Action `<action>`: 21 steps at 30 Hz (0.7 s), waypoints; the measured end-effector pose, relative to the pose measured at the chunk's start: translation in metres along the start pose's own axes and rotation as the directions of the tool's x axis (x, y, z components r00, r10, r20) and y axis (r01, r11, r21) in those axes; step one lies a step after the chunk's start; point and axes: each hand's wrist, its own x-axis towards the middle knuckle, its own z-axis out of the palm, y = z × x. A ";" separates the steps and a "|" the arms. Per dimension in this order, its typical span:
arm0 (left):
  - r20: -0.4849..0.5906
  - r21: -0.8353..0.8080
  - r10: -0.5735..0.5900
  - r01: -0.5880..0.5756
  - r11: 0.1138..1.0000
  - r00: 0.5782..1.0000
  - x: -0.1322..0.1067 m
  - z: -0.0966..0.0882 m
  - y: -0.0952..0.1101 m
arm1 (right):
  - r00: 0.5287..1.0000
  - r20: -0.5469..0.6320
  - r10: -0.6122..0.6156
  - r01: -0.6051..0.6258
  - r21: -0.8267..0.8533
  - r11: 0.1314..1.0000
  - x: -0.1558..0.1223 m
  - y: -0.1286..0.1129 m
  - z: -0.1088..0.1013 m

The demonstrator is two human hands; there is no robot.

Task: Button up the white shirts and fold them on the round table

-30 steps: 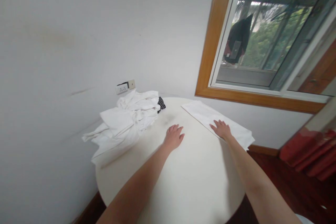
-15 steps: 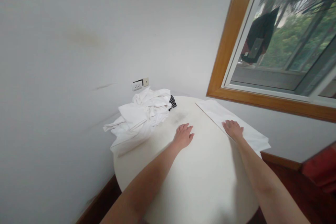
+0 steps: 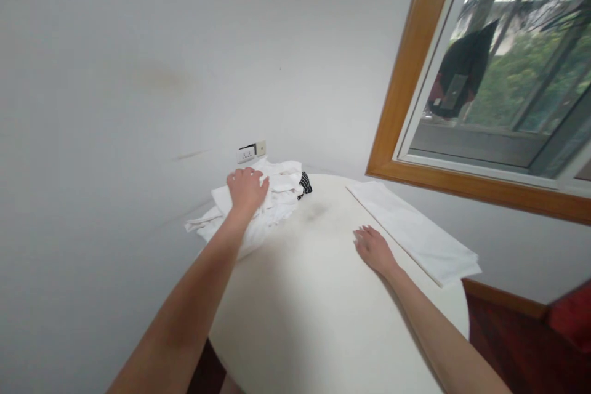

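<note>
A rumpled heap of white cloth [image 3: 281, 188] lies at the far left of the round white table [image 3: 314, 295]. Over this heap is my left hand [image 3: 247, 188], fingers apart; whether it presses on the cloth I cannot tell. At the heap's right end a black piece with white stripes [image 3: 305, 183] pokes out. My right hand [image 3: 373, 249] is low over the middle right of the table, open and holding nothing. To its right lies a flat, folded white cloth [image 3: 410, 225] along the table's right edge.
A white wall with a power socket [image 3: 246, 154] rises behind the heap. At the right is a window with a wooden frame [image 3: 383, 154]. Dark red floor [image 3: 498, 338] shows beyond the table's right side, with red fabric [image 3: 572, 317] at the far right.
My left hand has moved left and away from me, from the table's middle to the heap. My right hand has come off the folded cloth and shifted left.
</note>
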 end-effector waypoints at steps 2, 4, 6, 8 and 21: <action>0.042 0.080 -0.112 0.108 0.991 0.993 0.010 0.002 -0.026 | 0.999 0.033 -0.025 0.024 0.008 1.000 -0.001 0.000 0.008; 0.124 0.139 -0.241 0.223 0.965 0.963 0.017 0.010 -0.047 | 0.998 0.046 -0.036 0.036 0.018 0.999 0.000 0.002 0.012; 0.265 0.151 -0.328 0.297 0.943 0.907 0.020 0.022 -0.061 | 0.998 0.036 -0.042 0.041 0.025 0.999 0.000 0.004 0.014; 0.392 0.140 -0.364 0.336 0.931 0.845 0.020 0.034 -0.070 | 0.999 0.023 -0.046 0.045 0.030 0.999 0.000 0.006 0.014; 0.303 0.101 -0.226 0.205 0.974 0.926 0.037 0.037 -0.068 | 1.000 -0.002 -0.026 0.026 0.016 1.000 0.000 0.000 0.002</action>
